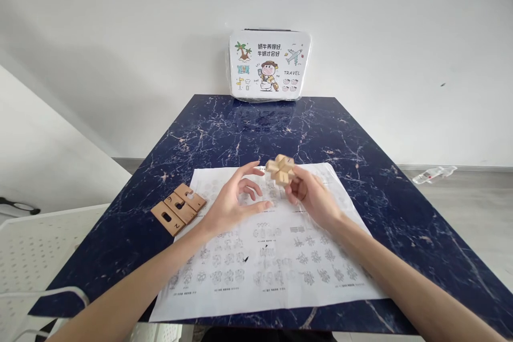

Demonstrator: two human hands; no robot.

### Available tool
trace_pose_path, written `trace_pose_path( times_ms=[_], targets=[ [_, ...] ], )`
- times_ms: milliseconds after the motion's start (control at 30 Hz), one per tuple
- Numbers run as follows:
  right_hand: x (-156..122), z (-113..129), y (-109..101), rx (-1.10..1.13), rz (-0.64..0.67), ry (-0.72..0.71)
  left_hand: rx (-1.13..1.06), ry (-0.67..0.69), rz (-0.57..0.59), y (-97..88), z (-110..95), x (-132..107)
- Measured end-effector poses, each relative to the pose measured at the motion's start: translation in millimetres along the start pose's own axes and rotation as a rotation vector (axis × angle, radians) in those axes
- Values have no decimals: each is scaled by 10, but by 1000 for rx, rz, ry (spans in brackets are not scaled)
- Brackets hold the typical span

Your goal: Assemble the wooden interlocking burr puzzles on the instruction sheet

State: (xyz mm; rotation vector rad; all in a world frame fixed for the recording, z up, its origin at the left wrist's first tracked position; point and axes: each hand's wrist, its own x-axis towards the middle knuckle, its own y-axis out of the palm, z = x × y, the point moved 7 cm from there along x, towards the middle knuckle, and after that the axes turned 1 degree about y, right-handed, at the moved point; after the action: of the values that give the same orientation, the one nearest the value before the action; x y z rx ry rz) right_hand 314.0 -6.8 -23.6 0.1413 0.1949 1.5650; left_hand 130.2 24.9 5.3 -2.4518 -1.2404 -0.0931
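Observation:
A light wooden burr puzzle [281, 170], made of crossing interlocked sticks, is pinched in the fingers of my right hand [315, 195] above the far part of a printed sheet. My left hand [240, 192] hovers just left of it with fingers apart and curved, holding nothing. Beneath both hands the white instruction sheet [236, 299] lies on the table, covered in small line drawings of puzzles. To the left of my left hand lie flat wooden pieces [178, 209] side by side, with cut-out slots and numbers marked on them.
The blue marble-patterned table [272, 141] has a white case [270, 67] with cartoon travel pictures at its far edge, against the wall. White perforated furniture [36, 246] stands at the left. A crumpled clear plastic wrapper [435, 174] is on the floor at right.

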Motion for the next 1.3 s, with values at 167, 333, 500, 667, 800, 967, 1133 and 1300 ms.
trace_pose_path(
  times_ms=[167,333,500,667,800,967,1133,1300],
  targets=[
    [67,29,-263,190,-210,-14,258,74,-99,-79,-74,5],
    [123,-106,-571,265,-367,-101,693,98,-51,-254,-199,-242],
    [103,-206,-665,319,-456,-127,1022,-63,-308,-757,-145,-838],
    [24,-128,-283,284,-321,-59,1058,-312,-412,-986,134,-1189],
    [-30,-58,63,99,-133,-44,1004,-351,-450,-1037,230,-1164],
    [-14,-67,182,-51,-23,-69,988,-374,-433,-1135,268,-1065],
    [8,-83,182,-134,-1,-87,954,-339,-423,-1182,244,-1030],
    [16,-79,218,-199,46,-120,984,-344,-409,-1146,181,-1017]
  ],
)
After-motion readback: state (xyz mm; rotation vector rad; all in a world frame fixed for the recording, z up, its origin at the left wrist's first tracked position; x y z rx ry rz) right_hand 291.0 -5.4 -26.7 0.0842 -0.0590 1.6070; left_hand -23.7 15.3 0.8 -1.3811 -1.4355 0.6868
